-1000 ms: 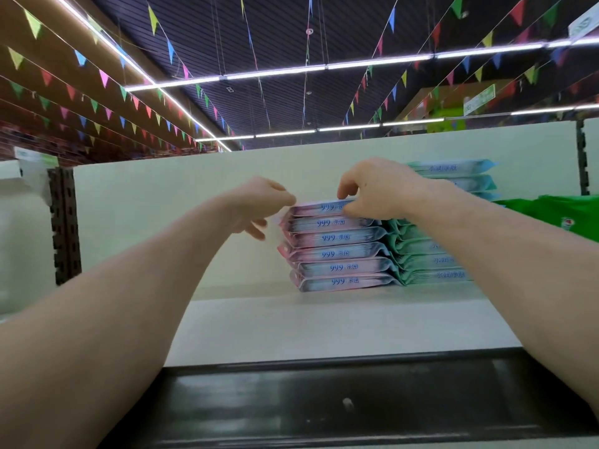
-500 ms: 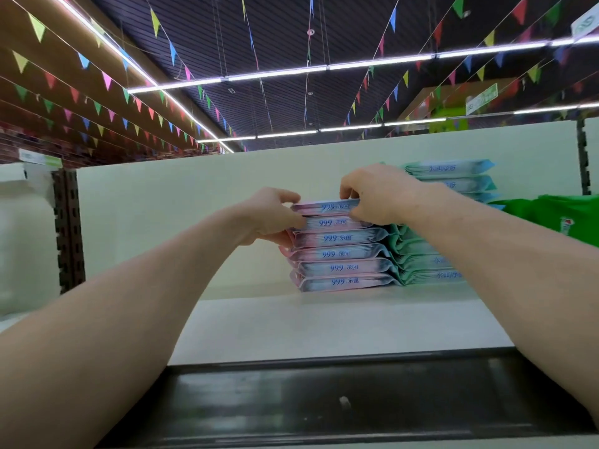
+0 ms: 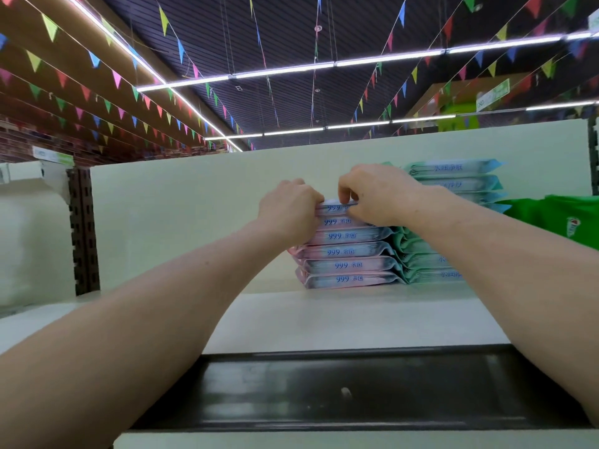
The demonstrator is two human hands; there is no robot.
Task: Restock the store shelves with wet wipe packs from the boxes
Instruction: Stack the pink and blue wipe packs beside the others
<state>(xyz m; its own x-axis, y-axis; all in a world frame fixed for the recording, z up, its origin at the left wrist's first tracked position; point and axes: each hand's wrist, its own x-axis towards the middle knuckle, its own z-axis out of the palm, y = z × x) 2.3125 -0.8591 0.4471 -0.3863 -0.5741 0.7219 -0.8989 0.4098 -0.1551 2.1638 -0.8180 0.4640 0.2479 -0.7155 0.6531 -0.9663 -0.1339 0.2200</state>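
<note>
Pink soft-plastic wet wipe packs printed "999" [image 3: 348,252]: six, lying flat in one stack on the white metal shelf board [image 3: 324,319], close to its back panel.

Mint-green soft-plastic wet wipe packs [image 3: 453,168]: one taller stack, touching the pink stack's right side. My forearm is covering its middle, so I am giving no total.

Hands: two, both clenching.
- My left hand [image 3: 288,209] is gripping the left end of the topmost pink pack [image 3: 334,208], fingers curled.
- My right hand [image 3: 376,196] is pinching the same pack along its front edge, fingertips bent down.

The topmost pink pack is lying level on top of the stack, between the two hands.

Green fabric item [image 3: 557,218]: one, lying at the far right.
</note>
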